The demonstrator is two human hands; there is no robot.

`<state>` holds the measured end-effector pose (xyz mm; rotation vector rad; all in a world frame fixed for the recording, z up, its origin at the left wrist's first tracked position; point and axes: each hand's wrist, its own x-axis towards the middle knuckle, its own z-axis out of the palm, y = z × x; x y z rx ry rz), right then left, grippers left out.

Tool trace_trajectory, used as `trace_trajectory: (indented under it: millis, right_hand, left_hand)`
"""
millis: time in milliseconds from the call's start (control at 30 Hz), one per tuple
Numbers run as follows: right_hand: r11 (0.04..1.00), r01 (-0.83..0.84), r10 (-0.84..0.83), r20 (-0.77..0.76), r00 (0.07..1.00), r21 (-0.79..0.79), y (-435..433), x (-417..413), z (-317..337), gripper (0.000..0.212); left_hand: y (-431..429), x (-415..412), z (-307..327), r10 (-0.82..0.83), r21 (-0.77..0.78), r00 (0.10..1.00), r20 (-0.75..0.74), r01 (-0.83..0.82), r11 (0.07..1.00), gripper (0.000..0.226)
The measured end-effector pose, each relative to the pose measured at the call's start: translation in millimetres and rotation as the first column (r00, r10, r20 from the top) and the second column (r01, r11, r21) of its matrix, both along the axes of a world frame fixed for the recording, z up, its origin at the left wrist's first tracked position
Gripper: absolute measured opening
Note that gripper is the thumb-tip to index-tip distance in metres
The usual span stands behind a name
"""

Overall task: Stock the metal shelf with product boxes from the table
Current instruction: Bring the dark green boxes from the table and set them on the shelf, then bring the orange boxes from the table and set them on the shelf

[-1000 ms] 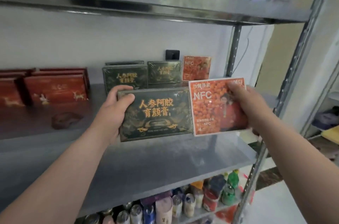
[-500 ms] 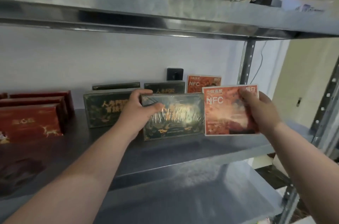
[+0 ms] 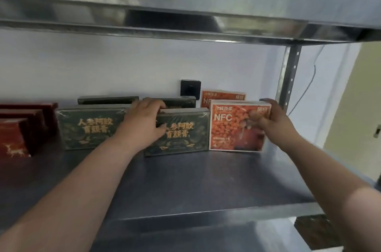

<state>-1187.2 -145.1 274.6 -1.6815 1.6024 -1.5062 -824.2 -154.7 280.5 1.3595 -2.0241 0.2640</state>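
The left hand point(image 3: 142, 121) is curled over the top left corner of a green box point(image 3: 181, 134), fingers hooked behind its upper edge and thumb pressed on the front face. The right hand point(image 3: 272, 121) pinches the top right corner of an orange box point(image 3: 231, 126) the same way, fingers over the top and thumb on the printed front.

Both boxes stand upright with their bottom edges on the metal shelf point(image 3: 206, 179), side by side and touching or nearly so, toward its back right corner near the upright post point(image 3: 288, 78). A second orange box point(image 3: 222, 96) stands just behind the held one. Another green box point(image 3: 88, 128) is just to the left, and two more sit behind in the back row point(image 3: 107, 100). Red boxes point(image 3: 14, 138) fill the left end.

These look like stiff, light cartons wrapped in glossy film (the green one shows a sheen), so I judge them slippery on flat faces. Corners and top edges, as held here, are the safer hold. Standing upright on a narrow bottom edge, they could tip if released unevenly.

A second ago both boxes were held in the air before the shelf's front edge. Half a second ago they were nearing the row. Now they rest on the shelf, deeper in, with the green one roughly level with its neighbour.
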Motion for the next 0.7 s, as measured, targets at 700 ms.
trace_trajectory:
  millis: [700]
  right_hand:
    - [0.975, 0.022, -0.182, -0.736, 0.652, -0.221, -68.0, 0.0, 1.9, 0.068]
  left_hand:
    - [-25.0, -49.6, -37.4, 0.369, -0.081, 0.907, 0.201, -0.36, 0.929, 0.085]
